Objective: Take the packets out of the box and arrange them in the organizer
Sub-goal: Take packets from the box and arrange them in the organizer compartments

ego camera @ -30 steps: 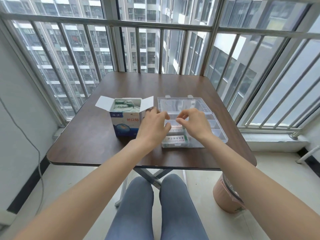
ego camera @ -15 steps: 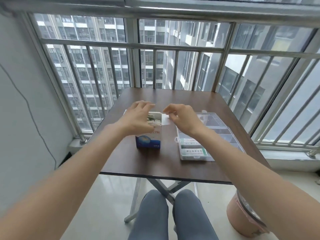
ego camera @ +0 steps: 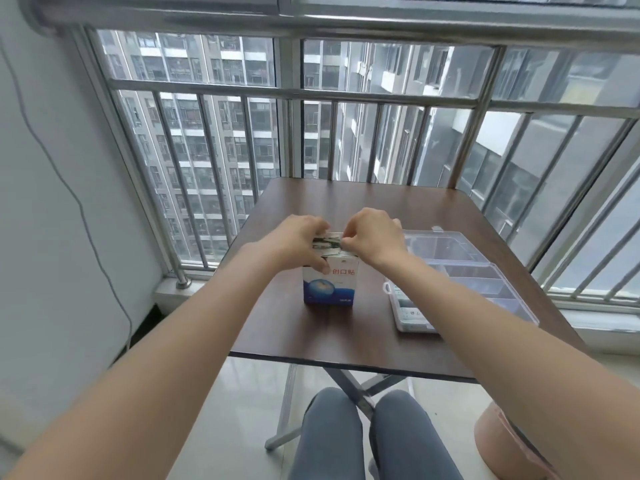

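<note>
Both hands (ego camera: pixel 301 242) (ego camera: pixel 372 239) atop box (ego camera: pixel 329 284)

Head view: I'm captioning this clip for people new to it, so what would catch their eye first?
Two bare hands meet at the open top of a blue-and-white box near the table's middle: the left hand holds its side, the right hand pinches packets inside. To its right lies a clear organizer, lid open, with tall apartment blocks beyond the window bars.
</note>
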Available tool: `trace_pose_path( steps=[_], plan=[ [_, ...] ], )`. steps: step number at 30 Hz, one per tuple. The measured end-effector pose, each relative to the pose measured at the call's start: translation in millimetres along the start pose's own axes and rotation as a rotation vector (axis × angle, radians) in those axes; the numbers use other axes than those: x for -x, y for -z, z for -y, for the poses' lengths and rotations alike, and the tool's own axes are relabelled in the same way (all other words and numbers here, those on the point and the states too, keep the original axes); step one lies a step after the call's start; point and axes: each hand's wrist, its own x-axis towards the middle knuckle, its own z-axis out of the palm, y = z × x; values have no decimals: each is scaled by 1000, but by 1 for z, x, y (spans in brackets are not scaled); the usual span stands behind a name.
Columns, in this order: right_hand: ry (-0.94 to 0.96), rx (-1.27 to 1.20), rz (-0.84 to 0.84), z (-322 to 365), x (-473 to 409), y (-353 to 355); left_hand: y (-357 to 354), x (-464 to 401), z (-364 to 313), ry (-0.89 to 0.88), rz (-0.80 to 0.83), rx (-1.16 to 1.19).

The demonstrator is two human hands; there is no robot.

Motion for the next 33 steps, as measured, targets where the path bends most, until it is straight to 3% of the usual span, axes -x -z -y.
trace_pose_path(
  steps=[7, 12, 17, 23, 25, 29, 33],
  plan=[
    [68, -20, 26, 6, -3, -5, -1, -1, 1, -7, -5, 16],
    [58, -421, 19, -11, -2, 11, -1, 1, 3, 8, -30, 58],
    [-94, -849, -127, -29, 3, 23, 6, 4, 1, 31, 79, 100],
    [-115, -1306, -34, -44, 22, 44, 25, 8, -49, -32, -73, 617],
    [-94, -1390, -11, -50, 31, 48, 21, 6, -61, -1, -22, 716],
    [-107, -1434, -26, -68, 47, 49, 2, -1, -70, 40, 234, 1016],
    [-167, -1414, -31, -86, 59, 46, -20, -6, -88, 44, 165, 1056]
  ],
)
